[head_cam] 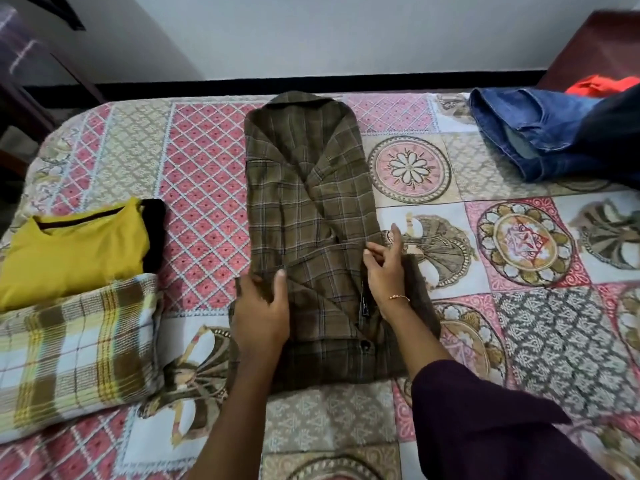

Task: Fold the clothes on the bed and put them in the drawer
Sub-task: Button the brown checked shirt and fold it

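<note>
While left hand (262, 311) grips shirt (304, 188) — right hand (384, 268) pinches.

Both hands, left (261, 311) and right (384, 268), grip the brown checked shirt (304, 188) lying on the patterned bedspread (519, 323).

My bed (214, 188) carries: checked shirt (304, 209) at centre, yellow top (69, 258) and plaid cloth (76, 355) at 9 o'clock, jeans (540, 133) at 2 o'clock.

Checked shirts (304, 209): one
Yellow tops (72, 251): one
Checked cloths (76, 348): one
Jeans (540, 133): one
Orange garments (602, 85): one
Hands: two, left hand (261, 313), right hand (386, 268)
</note>
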`<state>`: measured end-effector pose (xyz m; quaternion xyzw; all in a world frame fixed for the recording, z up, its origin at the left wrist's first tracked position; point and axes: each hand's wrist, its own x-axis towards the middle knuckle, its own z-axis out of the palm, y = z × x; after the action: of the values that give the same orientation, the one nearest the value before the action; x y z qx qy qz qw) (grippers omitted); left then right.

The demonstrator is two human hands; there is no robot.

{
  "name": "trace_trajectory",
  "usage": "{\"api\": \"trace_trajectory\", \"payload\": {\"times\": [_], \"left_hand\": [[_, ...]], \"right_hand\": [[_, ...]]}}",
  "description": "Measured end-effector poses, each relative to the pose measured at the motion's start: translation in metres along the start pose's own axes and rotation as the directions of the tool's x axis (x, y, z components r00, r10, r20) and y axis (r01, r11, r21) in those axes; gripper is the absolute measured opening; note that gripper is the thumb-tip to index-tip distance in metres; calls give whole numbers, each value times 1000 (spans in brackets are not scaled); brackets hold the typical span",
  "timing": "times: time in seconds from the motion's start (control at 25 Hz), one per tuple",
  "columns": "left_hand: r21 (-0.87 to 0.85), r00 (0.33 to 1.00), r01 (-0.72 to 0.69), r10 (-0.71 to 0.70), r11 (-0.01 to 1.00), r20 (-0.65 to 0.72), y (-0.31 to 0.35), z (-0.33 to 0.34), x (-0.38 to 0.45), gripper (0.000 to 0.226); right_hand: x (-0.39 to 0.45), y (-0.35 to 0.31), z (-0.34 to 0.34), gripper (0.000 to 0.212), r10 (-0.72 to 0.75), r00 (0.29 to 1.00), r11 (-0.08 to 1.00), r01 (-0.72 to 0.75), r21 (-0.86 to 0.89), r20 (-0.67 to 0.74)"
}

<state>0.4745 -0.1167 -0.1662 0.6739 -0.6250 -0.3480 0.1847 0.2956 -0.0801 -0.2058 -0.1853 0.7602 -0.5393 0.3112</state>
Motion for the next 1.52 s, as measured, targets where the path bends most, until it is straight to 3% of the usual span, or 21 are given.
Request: {"api": "trace_trajectory", "payload": {"times": [0.08, 0.12, 0.2, 0.28, 0.32, 0.36, 0.4, 0.44, 0.52, 0.6, 0.68, 0.84, 0.92, 0.96, 1.0, 1.08, 1.16, 1.2, 1.28, 1.4, 1.52], "left_hand": [[238, 959, 55, -118, 970, 259, 12, -2, -2, 49], [171, 917, 76, -136, 982, 376, 21, 1, -4, 37], [-255, 820, 271, -84, 928, 566, 49, 1, -9, 20], [-591, 798, 375, 76, 714, 598, 67, 6, -9, 31], [-622, 803, 326, 138, 712, 579, 69, 11, -7, 36], [-535, 812, 167, 193, 828, 551, 66, 18, -5, 38], [-277, 797, -123, 262, 953, 545, 54, 28, -1, 42], [46, 743, -409, 303, 911, 597, 38, 36, 1, 50], [392, 666, -687, 314, 612, 676, 11, 45, 1, 60], [474, 665, -728, 342, 495, 664, 2, 55, 0, 60], [500, 680, -723, 365, 477, 635, 4, 63, 1, 59], [328, 622, -722, 363, 609, 694, 3, 69, 12, 58], [132, 632, -730, 589, 670, 504, -5, 56, 7, 51], [167, 701, -709, 657, 685, 278, -7, 48, 1, 45], [257, 792, -600, 609, 757, 55, -8, 40, -4, 40], [278, 965, -142, 196, 950, -177, -7, 21, -11, 52], [128, 965, 237, -218, 963, -149, -8, 6, -8, 67], [30, 944, 316, -311, 948, -112, -10, 2, -3, 62], [-92, 949, 292, -300, 952, -97, -11, -3, 2, 42], [-170, 933, 188, -230, 967, -278, -5, -8, -8, 26], [-374, 954, 42, -149, 926, -261, 1, -10, -10, 26]], "right_hand": [[-11, -2, 0, 46, -199, 980, 967, 192, -168, -25], [-18, -1, 2, 39, -344, 938, 908, 321, -270, -42], [-25, 2, 9, 37, -570, 820, 747, 490, -450, -53], [-23, -1, 10, 35, -629, 760, 720, 488, -494, -165], [-21, -4, 7, 35, -588, 761, 780, 442, -444, -275], [-21, -7, 2, 37, -523, 760, 844, 395, -363, -387], [-24, -9, -3, 38, -476, 752, 877, 368, -309, -456], [-30, -9, -7, 38, -489, 740, 870, 378, -316, -462], [-48, -2, -6, 38, -632, 737, 741, 483, -467, -241], [-62, 6, -3, 52, -528, 829, 597, 517, -614, 184], [-60, 18, -4, 72, -227, 891, 498, 453, -740, 393], [-48, 34, -6, 80, -100, 919, 433, 385, -815, 381], [-49, 31, -6, 71, -45, 908, 394, 399, -828, 417], [-50, 29, -7, 66, -51, 914, 382, 390, -838, 402], [-53, 29, -8, 64, -109, 933, 383, 357, -852, 342], [-62, 23, -14, 66, -224, 973, 441, 160, -883, 64], [-65, 12, -22, 71, -80, 984, 556, -90, -826, -162], [-64, 7, -25, 72, 7, 980, 588, -166, -791, -200], [-60, 1, -27, 62, 46, 980, 604, -182, -776, -194], [-53, 2, -30, 27, -28, 971, 708, -148, -691, -237], [-51, -5, -30, 21, 59, 890, 913, -232, -335, -453]]}}
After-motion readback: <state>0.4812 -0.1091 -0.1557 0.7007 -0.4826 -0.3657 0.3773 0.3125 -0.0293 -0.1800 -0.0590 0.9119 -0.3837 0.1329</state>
